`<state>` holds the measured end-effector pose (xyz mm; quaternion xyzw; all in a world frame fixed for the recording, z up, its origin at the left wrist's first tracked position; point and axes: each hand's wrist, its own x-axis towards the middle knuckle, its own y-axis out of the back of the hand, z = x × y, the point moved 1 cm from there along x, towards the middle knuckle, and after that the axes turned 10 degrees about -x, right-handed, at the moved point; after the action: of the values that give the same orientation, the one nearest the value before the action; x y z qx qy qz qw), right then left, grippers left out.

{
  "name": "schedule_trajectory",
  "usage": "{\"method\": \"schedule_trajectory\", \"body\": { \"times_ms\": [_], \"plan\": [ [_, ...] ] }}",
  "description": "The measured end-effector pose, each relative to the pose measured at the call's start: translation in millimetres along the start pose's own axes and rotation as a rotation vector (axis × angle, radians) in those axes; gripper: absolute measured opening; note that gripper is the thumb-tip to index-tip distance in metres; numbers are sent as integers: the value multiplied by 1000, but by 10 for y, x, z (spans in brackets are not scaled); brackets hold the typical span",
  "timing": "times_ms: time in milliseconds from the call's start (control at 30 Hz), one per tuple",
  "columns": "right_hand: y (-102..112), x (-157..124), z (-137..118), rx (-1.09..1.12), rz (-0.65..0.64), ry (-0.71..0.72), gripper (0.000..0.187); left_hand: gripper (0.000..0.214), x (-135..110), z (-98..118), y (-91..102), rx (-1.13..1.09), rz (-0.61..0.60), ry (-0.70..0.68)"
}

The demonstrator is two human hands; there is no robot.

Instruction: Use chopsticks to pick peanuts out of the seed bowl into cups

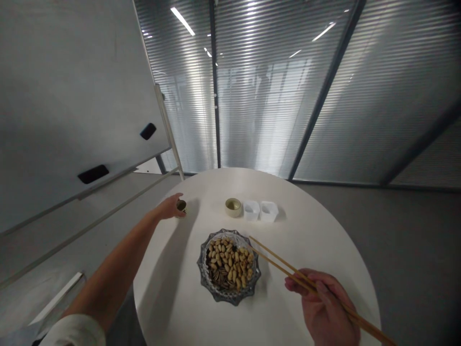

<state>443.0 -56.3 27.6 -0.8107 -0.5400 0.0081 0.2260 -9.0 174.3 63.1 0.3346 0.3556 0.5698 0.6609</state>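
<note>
My left hand (166, 207) is closed around a small cup (181, 205) — my right hand (324, 305) clamps wooden chopsticks (284, 267) beside a cut-glass bowl (216, 294) of peanuts (228, 259) and sunflower seeds (219, 279).

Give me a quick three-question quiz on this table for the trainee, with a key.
1. What does the right hand hold?
2. True or false: the cut-glass bowl holds peanuts and striped sunflower seeds.
3. Which stands nearer the small dark cup in the left hand: the small round cup or the white square dishes?

Key: 1. Wooden chopsticks. 2. True. 3. The small round cup.
</note>
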Motion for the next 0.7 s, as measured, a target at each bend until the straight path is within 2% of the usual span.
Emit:
{"method": "schedule_trajectory", "body": {
  "times_ms": [167,300,367,467,700],
  "plan": [
    [-7,7,6,-12,0,-18,16,105,47,421,-325,-31,-5,-157],
    [-6,12,25,-16,17,-16,17,104,95,811,-608,-75,-60,-267],
    [-5,12,35,-10,17,-20,17,103,121,939,-708,-67,-35,-275],
    [-11,11,39,-1,0,-20,16,104,158,1024,-813,-77,-1,-260],
    [-29,11,21,-5,-17,-15,14,107,202,1051,-939,-116,49,-231]
  ]
}}
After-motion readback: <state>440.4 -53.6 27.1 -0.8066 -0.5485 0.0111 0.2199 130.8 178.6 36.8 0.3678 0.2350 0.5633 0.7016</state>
